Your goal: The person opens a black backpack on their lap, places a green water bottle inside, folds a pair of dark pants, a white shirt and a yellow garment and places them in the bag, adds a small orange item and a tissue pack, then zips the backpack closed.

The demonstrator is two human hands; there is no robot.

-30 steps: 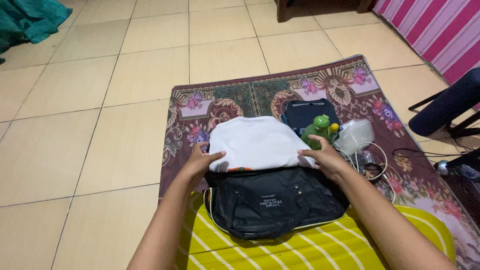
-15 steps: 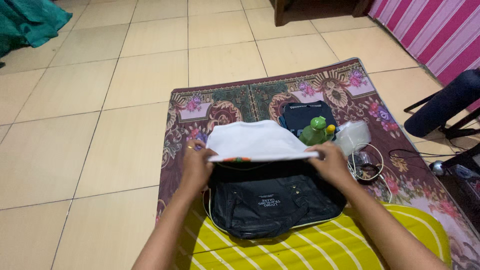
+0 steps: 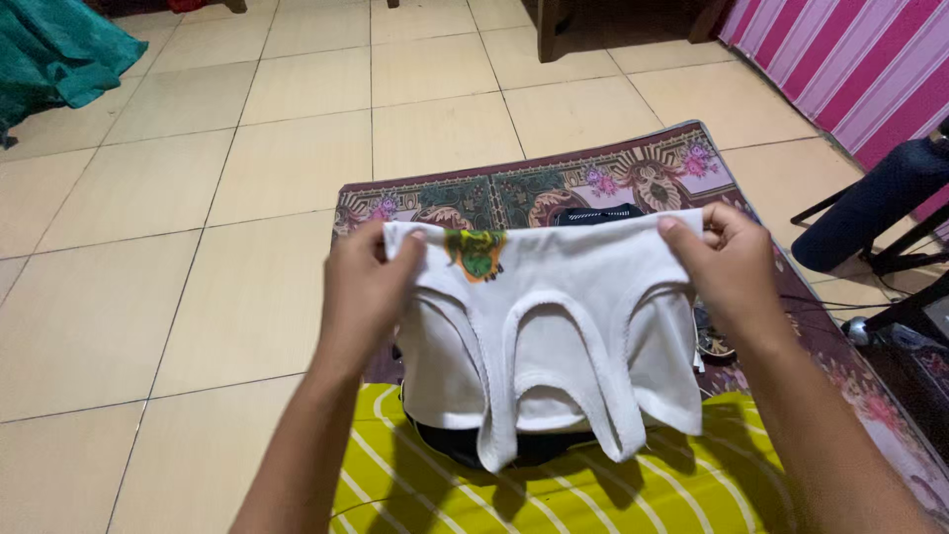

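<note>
The fingers point(image 3: 395, 259) of the left hand point(image 3: 361, 292) and right hand point(image 3: 732, 267) were pinched tight on the upper corners of the white garment point(image 3: 554, 331), which had been lifted off the black bag point(image 3: 450, 445) beneath and now hung unfolded between them, above the patterned rug point(image 3: 633, 173) beyond.

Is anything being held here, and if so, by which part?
Both hands, left hand and right hand, hold a white sleeveless top by its upper folded edge, one at each corner, so it hangs down.
</note>
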